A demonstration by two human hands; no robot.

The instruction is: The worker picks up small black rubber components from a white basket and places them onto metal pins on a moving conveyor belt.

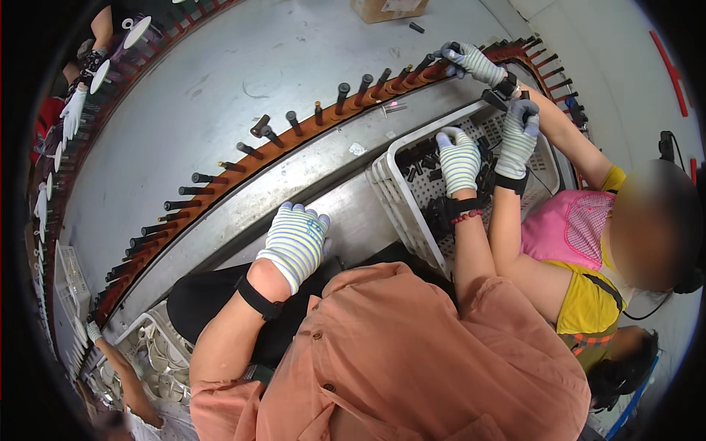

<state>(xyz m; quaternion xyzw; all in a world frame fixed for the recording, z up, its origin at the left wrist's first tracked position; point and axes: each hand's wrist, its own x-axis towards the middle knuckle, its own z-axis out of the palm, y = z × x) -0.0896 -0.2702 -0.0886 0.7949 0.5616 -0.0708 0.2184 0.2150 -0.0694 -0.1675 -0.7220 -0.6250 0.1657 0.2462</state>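
My left hand (298, 242), in a striped glove with grey fingertips, is by the metal ledge (338, 220) near the conveyor. Its fingers lie side by side, and I see nothing in them. Over a white plastic basket (404, 213) is my right hand (460, 163), gloved alike, with its fingers curled; whatever they hold is hidden. Black short parts (423, 165) fill the basket around it. Just right of it, a co-worker's gloved hand (518, 140) pinches a black piece. That person's other hand (474, 65) touches a black handle on the conveyor.
A curved brown conveyor (276, 147) carries many black handles (343, 95) standing upright. Beyond it spreads a grey metal table (250, 81) with a cardboard box (387, 9) at its far edge. A co-worker sits close at right. Metal pieces (158, 360) fill a basket at lower left.
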